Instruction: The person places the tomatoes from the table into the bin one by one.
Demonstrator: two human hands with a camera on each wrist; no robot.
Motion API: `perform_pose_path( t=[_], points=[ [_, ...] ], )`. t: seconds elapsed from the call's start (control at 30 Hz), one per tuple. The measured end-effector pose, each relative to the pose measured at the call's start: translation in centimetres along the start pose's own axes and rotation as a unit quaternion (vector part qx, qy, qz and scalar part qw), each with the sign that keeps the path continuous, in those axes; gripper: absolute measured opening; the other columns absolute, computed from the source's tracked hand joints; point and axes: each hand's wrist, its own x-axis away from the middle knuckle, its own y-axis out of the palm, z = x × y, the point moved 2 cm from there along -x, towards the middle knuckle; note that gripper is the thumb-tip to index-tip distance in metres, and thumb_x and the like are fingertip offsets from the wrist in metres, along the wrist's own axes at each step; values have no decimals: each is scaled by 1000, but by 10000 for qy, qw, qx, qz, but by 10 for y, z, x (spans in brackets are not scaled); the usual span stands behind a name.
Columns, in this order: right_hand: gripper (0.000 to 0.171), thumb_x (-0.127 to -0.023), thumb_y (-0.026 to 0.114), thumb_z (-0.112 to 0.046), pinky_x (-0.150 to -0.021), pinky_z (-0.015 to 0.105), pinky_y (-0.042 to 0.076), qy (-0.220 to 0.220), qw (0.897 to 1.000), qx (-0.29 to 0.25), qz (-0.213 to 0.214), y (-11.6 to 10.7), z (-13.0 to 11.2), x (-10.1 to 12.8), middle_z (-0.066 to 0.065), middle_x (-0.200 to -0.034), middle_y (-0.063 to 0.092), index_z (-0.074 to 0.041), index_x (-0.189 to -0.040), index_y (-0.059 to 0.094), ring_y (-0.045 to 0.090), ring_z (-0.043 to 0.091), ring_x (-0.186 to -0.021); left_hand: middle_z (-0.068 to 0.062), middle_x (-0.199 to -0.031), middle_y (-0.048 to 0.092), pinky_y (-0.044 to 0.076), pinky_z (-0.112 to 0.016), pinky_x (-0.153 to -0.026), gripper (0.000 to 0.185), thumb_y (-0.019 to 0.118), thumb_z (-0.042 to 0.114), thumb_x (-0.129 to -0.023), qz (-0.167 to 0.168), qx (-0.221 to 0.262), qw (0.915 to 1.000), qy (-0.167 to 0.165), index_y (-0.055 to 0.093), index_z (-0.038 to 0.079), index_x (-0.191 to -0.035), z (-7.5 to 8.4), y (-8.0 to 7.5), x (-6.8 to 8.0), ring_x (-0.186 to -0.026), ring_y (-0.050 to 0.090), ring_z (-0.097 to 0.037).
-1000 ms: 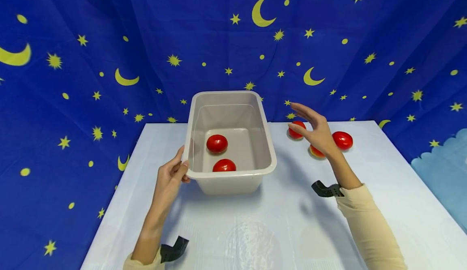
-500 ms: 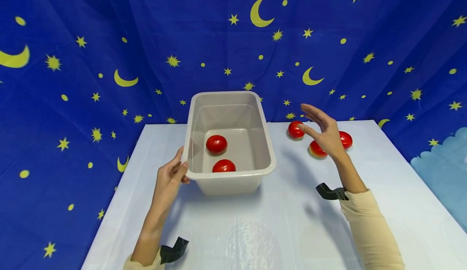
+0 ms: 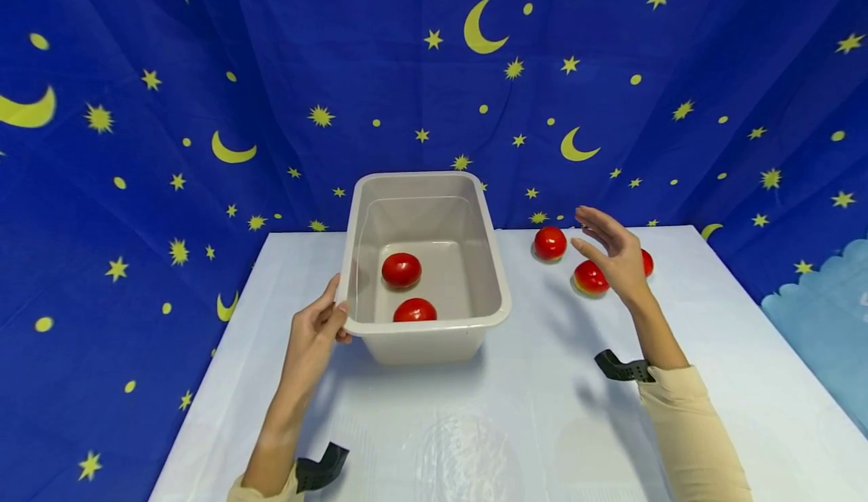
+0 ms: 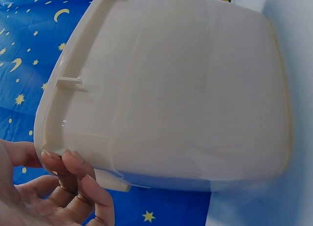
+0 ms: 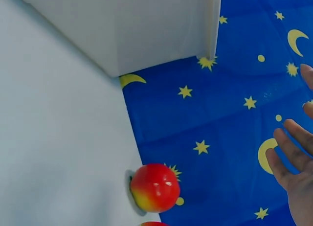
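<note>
A light grey plastic bin (image 3: 423, 329) stands on the white table, and two glossy red fruits, one further back (image 3: 401, 270) and one at the front (image 3: 415, 310), lie inside it. My left hand (image 3: 316, 331) grips the bin's front left rim, thumb on top; the left wrist view shows fingers (image 4: 78, 167) curled beneath the lip. Over the table at the right hovers my right hand (image 3: 615, 255), fingers apart and holding nothing. Near it lie red fruits with yellow patches: one to its left (image 3: 550, 243), one below (image 3: 591, 279) and one partly hidden behind it (image 3: 647, 263).
A blue curtain (image 3: 407, 72) with yellow moons and stars hangs behind the table (image 3: 529, 427). In the right wrist view, one red and yellow fruit (image 5: 155, 188) sits close to the table's back edge. Light blue cloth (image 3: 827, 321) shows at the far right.
My right hand has moved right and slightly toward me, uncovering the left and middle loose fruits and covering more of the right one. The left hand keeps its grip on the bin.
</note>
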Motion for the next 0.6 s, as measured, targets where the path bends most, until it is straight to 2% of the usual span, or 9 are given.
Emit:
perform_pose_path(
  t=[0.1, 0.43, 0.6],
  points=[
    [52, -87, 65, 7, -103, 17, 42, 87, 9999, -72, 83, -2, 4, 3, -2, -132, 61, 8, -137, 50, 56, 9, -122, -25, -136, 55, 49, -18, -64, 52, 47, 9, -102, 12, -38, 10000, -34, 32, 6, -151, -1, 0, 0, -65, 52, -6],
    [53, -89, 67, 1, -101, 16, 44, 596, 9981, 41, 121, -5, 20, 14, -7, -130, 61, 6, -139, 49, 56, 12, -122, -25, -133, 56, 49, -18, -65, 52, 48, 10, -102, -16, -30, 10000, -29, 31, 6, -152, -1, -1, 0, -67, 53, -6],
    [54, -89, 68, -2, -100, 16, 44, 857, 9961, 114, 194, -9, 31, 15, -10, -129, 61, 5, -139, 49, 56, 10, -121, -23, -138, 54, 50, -18, -65, 52, 48, 9, -102, 10, -17, 10000, 44, 33, 5, -151, -1, -1, 0, -66, 53, -6]
  ],
)
